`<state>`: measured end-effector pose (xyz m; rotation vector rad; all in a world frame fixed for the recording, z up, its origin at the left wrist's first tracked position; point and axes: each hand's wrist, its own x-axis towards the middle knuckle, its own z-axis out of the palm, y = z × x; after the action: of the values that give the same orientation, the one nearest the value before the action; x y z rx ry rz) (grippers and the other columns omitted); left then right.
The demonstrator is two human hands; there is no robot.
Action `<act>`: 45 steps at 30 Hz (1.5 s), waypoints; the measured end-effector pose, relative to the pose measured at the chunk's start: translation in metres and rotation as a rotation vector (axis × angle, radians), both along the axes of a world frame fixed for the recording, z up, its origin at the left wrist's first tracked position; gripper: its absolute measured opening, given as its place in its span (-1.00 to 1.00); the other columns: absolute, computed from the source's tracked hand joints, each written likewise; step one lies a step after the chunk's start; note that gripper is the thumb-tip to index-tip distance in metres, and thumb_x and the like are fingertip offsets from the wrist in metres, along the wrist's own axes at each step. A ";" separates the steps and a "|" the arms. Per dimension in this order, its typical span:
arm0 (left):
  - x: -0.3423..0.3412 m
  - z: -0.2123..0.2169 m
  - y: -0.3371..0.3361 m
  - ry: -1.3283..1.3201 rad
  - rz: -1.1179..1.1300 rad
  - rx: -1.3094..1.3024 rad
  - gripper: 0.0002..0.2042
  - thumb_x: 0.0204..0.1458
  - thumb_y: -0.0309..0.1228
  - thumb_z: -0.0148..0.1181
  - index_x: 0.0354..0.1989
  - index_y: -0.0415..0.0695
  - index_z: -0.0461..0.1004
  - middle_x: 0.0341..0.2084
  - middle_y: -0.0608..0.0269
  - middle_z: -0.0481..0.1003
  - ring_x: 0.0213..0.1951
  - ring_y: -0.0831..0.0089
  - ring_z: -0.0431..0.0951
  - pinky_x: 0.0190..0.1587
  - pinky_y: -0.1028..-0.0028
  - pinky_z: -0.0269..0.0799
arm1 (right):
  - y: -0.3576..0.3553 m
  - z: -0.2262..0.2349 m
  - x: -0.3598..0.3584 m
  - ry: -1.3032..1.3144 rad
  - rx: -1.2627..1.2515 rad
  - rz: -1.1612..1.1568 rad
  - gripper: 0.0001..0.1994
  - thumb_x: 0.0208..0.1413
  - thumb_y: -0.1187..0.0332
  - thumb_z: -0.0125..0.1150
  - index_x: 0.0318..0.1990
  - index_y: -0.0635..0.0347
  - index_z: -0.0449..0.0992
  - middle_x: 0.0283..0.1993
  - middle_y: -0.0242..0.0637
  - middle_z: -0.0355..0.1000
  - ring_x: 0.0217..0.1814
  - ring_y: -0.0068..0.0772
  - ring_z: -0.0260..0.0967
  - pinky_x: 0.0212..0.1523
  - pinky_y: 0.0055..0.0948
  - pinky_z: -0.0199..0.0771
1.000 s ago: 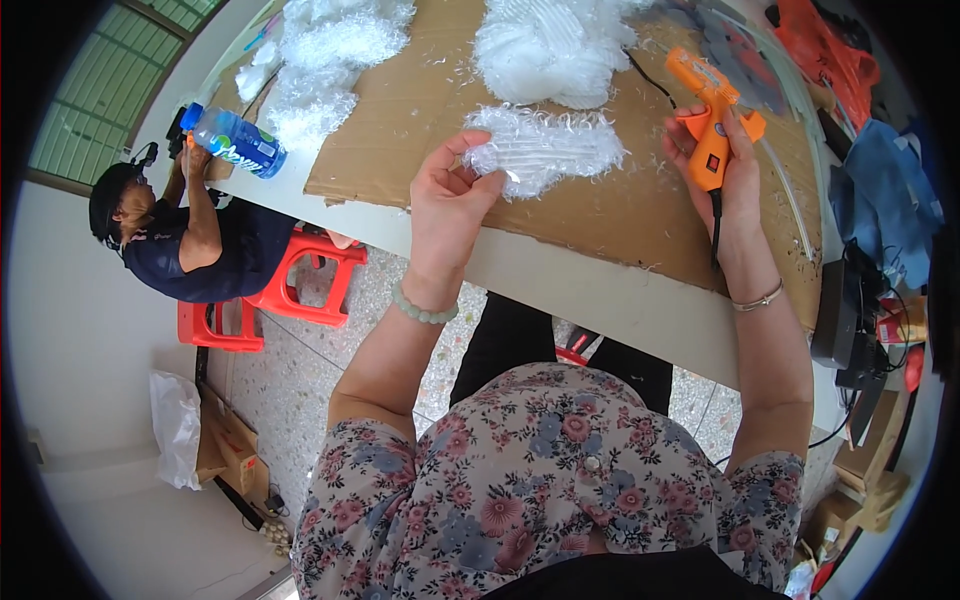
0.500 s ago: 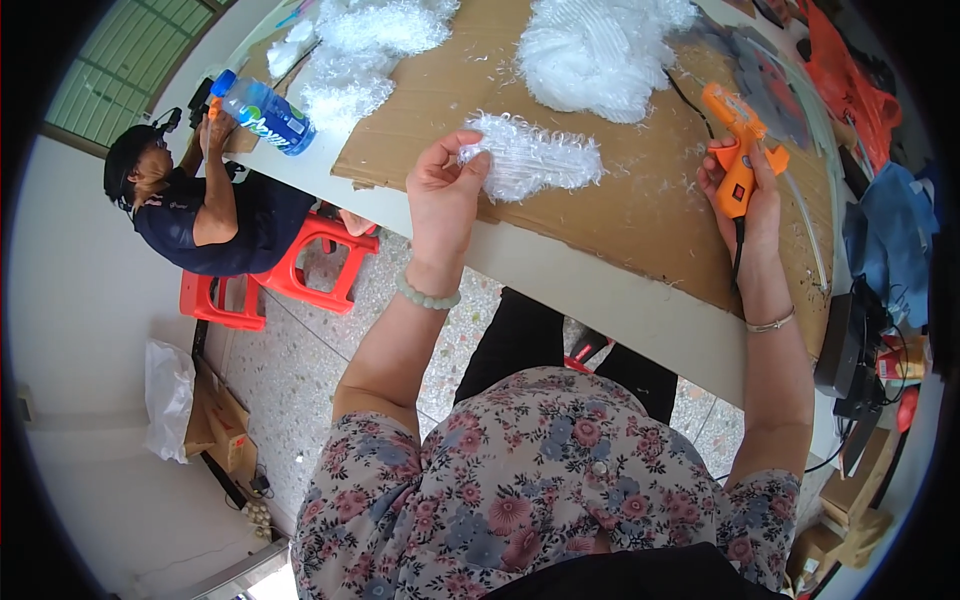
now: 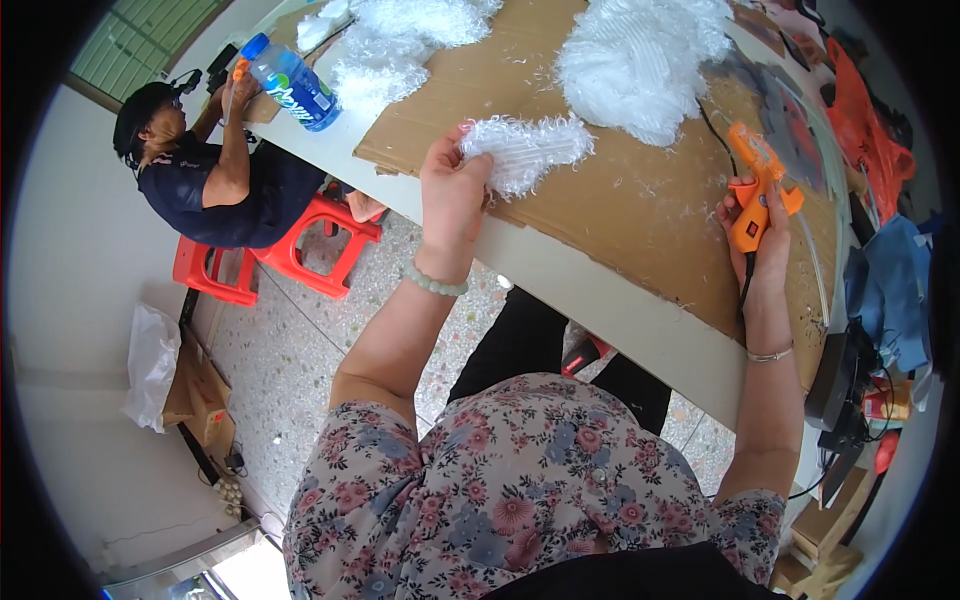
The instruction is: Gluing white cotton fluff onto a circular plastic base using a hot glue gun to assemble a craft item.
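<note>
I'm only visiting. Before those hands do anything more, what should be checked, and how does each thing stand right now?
1. Left hand has the shaggy white fringed fabric strip: ok, pinched at its left end.
2. Right hand has the orange plastic glue gun: ok, held by its grip.
3. Gun apart from the strip: ok, a wide gap shows.
4. Gun hot: cannot tell.
5. Thin black cord plugged in: cannot tell.
6. Flat brown cardboard sheet swept clean: not ok, it is littered.
</note>
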<state>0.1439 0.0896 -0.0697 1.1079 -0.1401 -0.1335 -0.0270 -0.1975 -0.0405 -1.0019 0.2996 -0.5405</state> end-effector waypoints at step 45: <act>-0.047 0.025 -0.024 0.150 -0.464 -0.040 -0.65 -0.03 -0.69 -0.09 -0.01 -0.37 0.35 -0.22 0.09 0.46 -0.26 0.37 0.55 -0.28 0.47 0.55 | 0.061 0.021 -0.009 0.215 -0.782 0.453 -0.71 0.22 0.17 0.00 -0.12 0.24 0.38 -0.26 -0.35 0.39 -0.19 -0.54 0.30 -0.09 -0.50 0.31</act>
<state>0.0971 0.0660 -0.0444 1.0061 -0.2622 -0.6242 -0.0363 -0.1362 -0.0195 -1.8345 0.0312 -0.1169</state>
